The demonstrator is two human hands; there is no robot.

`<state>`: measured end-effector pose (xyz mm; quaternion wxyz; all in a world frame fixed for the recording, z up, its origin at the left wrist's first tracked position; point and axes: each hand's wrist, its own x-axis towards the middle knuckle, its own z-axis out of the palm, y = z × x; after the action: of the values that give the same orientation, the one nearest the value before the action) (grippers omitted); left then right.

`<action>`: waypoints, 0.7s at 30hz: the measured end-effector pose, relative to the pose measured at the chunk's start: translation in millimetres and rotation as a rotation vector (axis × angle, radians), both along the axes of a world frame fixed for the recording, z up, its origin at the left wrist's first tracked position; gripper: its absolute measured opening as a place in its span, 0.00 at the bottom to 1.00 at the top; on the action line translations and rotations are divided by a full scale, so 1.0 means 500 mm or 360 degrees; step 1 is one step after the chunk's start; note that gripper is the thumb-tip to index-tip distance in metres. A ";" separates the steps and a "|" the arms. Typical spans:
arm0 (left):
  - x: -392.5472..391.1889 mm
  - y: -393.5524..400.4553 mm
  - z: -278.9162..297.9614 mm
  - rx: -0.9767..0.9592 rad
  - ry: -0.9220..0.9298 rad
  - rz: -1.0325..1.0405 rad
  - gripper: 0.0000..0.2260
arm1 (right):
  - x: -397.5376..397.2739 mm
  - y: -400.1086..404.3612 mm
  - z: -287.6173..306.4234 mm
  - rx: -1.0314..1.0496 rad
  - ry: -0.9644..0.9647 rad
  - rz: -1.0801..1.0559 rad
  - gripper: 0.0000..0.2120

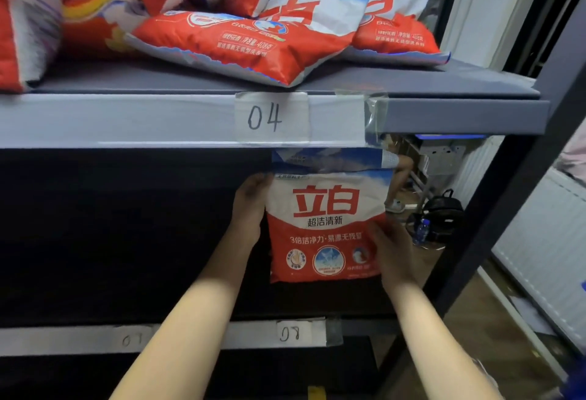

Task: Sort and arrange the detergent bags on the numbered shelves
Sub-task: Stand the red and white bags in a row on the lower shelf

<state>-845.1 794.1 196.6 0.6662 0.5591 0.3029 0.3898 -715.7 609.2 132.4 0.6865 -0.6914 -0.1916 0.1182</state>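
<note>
Red-and-white detergent bag (pixel 328 225) stands upright under the 04 label (pixel 271 118), left hand (pixel 250 209) and right hand (pixel 393 257) gripping its sides.

We read "04" handwritten on a paper label (pixel 272 118) taped to the front edge of the upper shelf (pixel 126 120). On the lower shelf edge (pixel 247 334), one label (pixel 290 333) reads "08"; the label to its left (pixel 130 340) is too faint for us to make out fully. The upright detergent bag (pixel 326 225) under shelf 04 carries the brand "立白" in big red characters, with "超洁清新" beneath and "3倍洁净力·易漂无残留" lower down. On the bag lying flat above (pixel 247 44) we make out "408克"; its smaller print is blurred.
</note>
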 end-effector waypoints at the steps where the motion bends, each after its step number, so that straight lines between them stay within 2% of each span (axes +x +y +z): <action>1: -0.006 -0.001 0.006 0.0060 0.0054 -0.0007 0.04 | -0.005 -0.003 0.006 -0.0071 -0.0016 -0.0017 0.13; 5: -0.051 -0.031 0.002 0.0333 0.0318 -0.0111 0.05 | -0.039 -0.029 -0.005 -0.0399 -0.0163 -0.0145 0.17; 8: -0.106 -0.060 -0.041 0.0786 0.0783 -0.0076 0.14 | -0.112 -0.067 -0.018 -0.0602 -0.0164 -0.0172 0.16; 10: -0.150 -0.082 -0.069 0.1015 0.1113 -0.0130 0.15 | -0.177 -0.095 -0.017 -0.0766 -0.0224 -0.0139 0.17; 12: -0.198 -0.114 -0.085 0.1273 0.1290 -0.0262 0.15 | -0.242 -0.122 -0.005 -0.0912 -0.0418 -0.0001 0.18; 16: -0.287 -0.184 -0.033 0.1979 0.1303 -0.0258 0.15 | -0.340 -0.178 0.081 -0.0957 -0.0789 0.0214 0.18; 21: -0.347 -0.226 0.173 0.2341 0.0781 -0.0081 0.13 | -0.403 -0.211 0.304 -0.0588 -0.1165 0.0193 0.15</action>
<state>-1018.6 681.3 282.8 0.0466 0.9347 0.0921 0.3402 -917.5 503.9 284.5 0.4293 -0.7867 -0.4391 -0.0629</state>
